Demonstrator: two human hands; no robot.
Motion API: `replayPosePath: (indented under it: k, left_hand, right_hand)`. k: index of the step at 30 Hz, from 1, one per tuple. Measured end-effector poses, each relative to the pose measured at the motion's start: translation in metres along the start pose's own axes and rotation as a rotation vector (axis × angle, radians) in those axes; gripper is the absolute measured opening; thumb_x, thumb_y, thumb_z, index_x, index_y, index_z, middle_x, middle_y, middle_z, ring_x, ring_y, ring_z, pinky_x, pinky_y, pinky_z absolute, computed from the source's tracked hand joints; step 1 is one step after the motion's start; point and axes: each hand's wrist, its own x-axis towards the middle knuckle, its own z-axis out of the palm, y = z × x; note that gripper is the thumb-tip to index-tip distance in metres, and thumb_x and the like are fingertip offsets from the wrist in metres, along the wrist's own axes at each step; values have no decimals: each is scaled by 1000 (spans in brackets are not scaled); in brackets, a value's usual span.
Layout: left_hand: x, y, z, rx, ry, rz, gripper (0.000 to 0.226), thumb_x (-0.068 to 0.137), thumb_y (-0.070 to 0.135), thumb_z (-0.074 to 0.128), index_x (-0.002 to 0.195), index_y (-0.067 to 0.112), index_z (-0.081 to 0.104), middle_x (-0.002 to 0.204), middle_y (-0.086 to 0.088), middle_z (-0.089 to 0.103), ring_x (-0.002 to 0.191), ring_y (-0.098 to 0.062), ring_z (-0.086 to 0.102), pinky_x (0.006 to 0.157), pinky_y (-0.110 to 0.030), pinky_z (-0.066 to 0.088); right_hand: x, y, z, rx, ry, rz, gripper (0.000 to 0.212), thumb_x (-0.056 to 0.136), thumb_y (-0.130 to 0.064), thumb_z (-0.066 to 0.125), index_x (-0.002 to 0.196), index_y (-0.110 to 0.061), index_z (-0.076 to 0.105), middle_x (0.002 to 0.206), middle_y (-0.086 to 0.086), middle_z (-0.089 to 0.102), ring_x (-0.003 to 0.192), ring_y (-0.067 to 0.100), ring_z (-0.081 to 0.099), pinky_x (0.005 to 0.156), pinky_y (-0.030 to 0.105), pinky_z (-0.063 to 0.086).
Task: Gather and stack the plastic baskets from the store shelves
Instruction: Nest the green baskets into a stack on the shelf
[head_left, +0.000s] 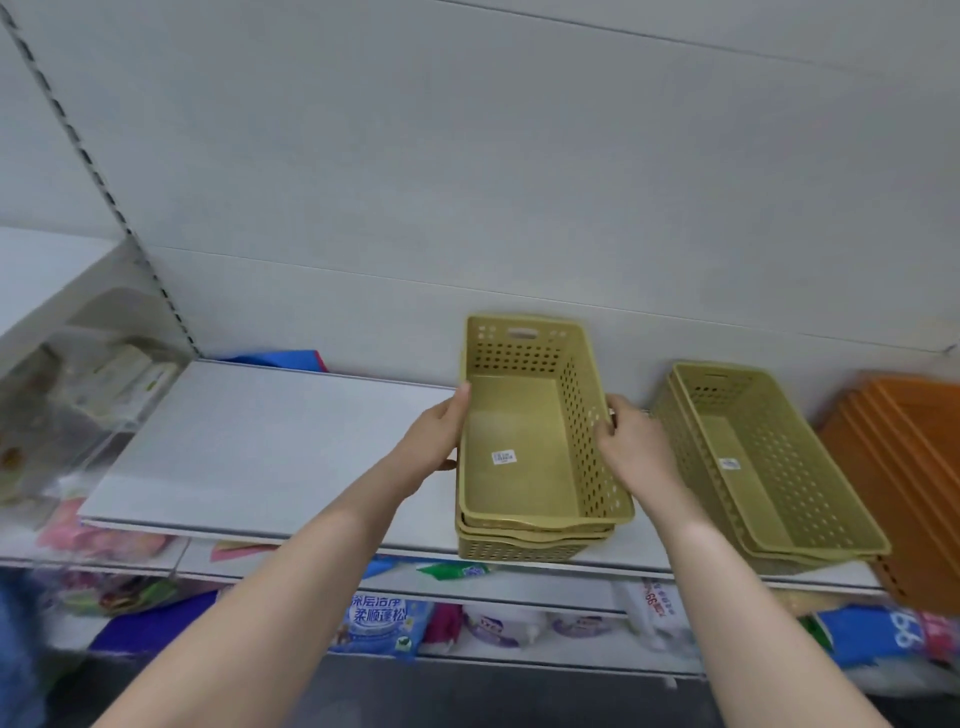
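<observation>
Both hands grip the olive basket stack (524, 441) on the white shelf (249, 441)
Left hand (436, 436) clasps its 9 o'clock rim, right hand (631, 441) the 3 o'clock wall – 2 nested olive baskets (763, 457) just beside, orange trays (904, 467) beyond

Pale panelled back wall (467, 156), white shelf (270, 436), possibly blurred packets (379, 618) below

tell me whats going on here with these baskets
A person is nesting green baskets on a store shelf. The left hand and right hand each grip a long side of the top basket, which sits in a small stack. A second green stack waits to the right, beside orange trays.
</observation>
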Motion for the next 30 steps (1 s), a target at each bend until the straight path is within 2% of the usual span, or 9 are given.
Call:
replayPosePath:
  k: [2, 4, 7, 9, 16, 19, 21, 27, 30]
  left_hand:
    - [1, -3, 5, 70, 11, 26, 40, 96, 56, 37, 121, 31, 55, 113, 5, 66, 100, -14, 64, 79, -33, 56]
    - [4, -8, 8, 135, 36, 44, 34, 98, 41, 43, 126, 26, 55, 118, -1, 65, 101, -20, 65, 79, -38, 58]
    - [7, -12, 9, 195, 81, 38, 33, 94, 28, 43, 123, 22, 58, 115, -3, 66, 100, -24, 64, 76, -36, 58]
    - [8, -13, 9, 218, 111, 38, 34, 92, 25, 43, 122, 22, 60, 115, -3, 66, 100, -24, 63, 79, -38, 57]
    - [-13, 6, 19, 274, 157, 122, 36, 88, 23, 49, 121, 23, 62, 122, 4, 66, 103, -21, 65, 91, -45, 54]
    - [-29, 36, 30, 315, 142, 242, 38, 80, 35, 54, 116, 30, 66, 116, 11, 68, 98, -16, 68, 91, -42, 55]
    - [-38, 64, 45, 305, 99, 309, 35, 82, 40, 60, 115, 32, 65, 114, 14, 68, 93, -14, 71, 90, -41, 56]
    - [-56, 139, 124, 123, -40, 475, 31, 93, 27, 61, 123, 21, 64, 116, 11, 68, 92, -7, 71, 85, -30, 58]
    - [-50, 155, 175, 76, -86, 517, 35, 94, 21, 60, 128, 14, 60, 120, 6, 67, 95, -7, 71, 81, -25, 58]
  right_hand:
    - [0, -2, 5, -27, -97, 24, 35, 92, -15, 44, 126, -17, 52, 112, 13, 68, 95, 32, 62, 73, 34, 46]
    - [-3, -5, 10, 48, -232, 105, 46, 93, -16, 43, 139, -17, 39, 115, 15, 63, 93, 31, 57, 73, 33, 42]
    - [-9, -4, 13, 237, -285, 189, 56, 93, -13, 41, 146, -21, 27, 110, 11, 59, 98, 32, 59, 81, 37, 51]
    - [-7, 0, 14, 279, -247, 195, 58, 90, -10, 42, 145, -24, 31, 111, 8, 62, 100, 31, 62, 82, 39, 54]
    - [-11, 15, -7, 391, -196, 142, 51, 95, -8, 44, 141, -30, 40, 111, 3, 65, 80, 18, 63, 59, 28, 45]
    - [-17, 26, -37, 466, -111, 68, 47, 98, -9, 47, 142, -25, 42, 131, 4, 61, 98, 19, 65, 81, 37, 55]
    - [-17, 37, -68, 492, -35, 29, 45, 98, -10, 49, 141, -22, 45, 134, 3, 60, 110, 22, 62, 96, 44, 52]
    - [-19, 89, -183, 478, 174, -15, 37, 100, -19, 49, 135, -30, 49, 113, 2, 70, 92, 21, 69, 81, 46, 59]
    - [-19, 125, -226, 329, 279, -49, 36, 101, -22, 47, 135, -33, 47, 113, 1, 69, 96, 22, 67, 85, 46, 56]
